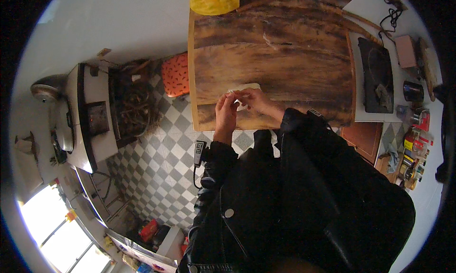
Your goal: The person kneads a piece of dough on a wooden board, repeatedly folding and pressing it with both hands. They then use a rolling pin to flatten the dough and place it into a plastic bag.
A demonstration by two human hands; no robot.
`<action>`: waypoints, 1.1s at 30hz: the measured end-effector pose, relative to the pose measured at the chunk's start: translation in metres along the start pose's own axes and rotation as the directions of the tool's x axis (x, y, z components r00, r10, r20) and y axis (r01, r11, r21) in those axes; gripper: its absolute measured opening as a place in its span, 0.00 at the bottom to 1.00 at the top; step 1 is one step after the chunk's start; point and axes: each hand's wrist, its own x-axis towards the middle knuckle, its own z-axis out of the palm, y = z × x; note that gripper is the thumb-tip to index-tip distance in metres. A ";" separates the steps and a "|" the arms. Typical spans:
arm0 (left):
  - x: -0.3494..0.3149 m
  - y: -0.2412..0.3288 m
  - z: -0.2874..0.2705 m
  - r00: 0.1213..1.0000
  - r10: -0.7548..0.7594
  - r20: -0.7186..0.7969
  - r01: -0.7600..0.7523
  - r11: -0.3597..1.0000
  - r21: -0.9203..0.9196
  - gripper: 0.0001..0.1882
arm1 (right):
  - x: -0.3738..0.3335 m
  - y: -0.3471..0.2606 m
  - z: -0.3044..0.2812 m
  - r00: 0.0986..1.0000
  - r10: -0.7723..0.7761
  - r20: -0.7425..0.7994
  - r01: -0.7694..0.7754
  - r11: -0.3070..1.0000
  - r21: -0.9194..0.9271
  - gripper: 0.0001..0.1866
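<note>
Above the near edge of the wooden table (pixel 275 64), my left hand (pixel 225 108) and my right hand (pixel 254 100) meet with their fingertips together. The fingers of both hands are bent and pinched. A small white scrap (pixel 231 91) shows at the left fingertips, too small to name. Under and behind the hands lies a flat, pale white thing (pixel 251 86) on the tabletop, mostly covered by them. Whatever the right fingers pinch, if anything, is hidden.
A yellow round object (pixel 214 1) sits at the table's far left corner. An orange-red patterned seat (pixel 175 75) stands left of the table. Right of it, a black cooktop (pixel 375 76) rests on a white counter. Jars and packets (pixel 413 154) crowd the far right. The floor is checkered.
</note>
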 end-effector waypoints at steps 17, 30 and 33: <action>0.002 0.006 0.001 0.878 0.470 0.087 -0.239 0.275 0.931 0.09 | 0.009 -0.002 0.019 0.959 -0.271 0.087 0.262 0.722 -0.640 0.19; 0.010 0.009 -0.019 0.966 0.180 0.185 -0.198 0.057 0.979 0.08 | 0.024 0.004 0.004 0.991 -0.135 0.004 0.131 0.955 -0.268 0.12; 0.013 0.008 -0.027 0.918 0.151 0.366 -0.365 -0.039 0.930 0.10 | 0.026 0.011 0.004 0.954 -0.286 0.093 0.294 0.824 -0.485 0.07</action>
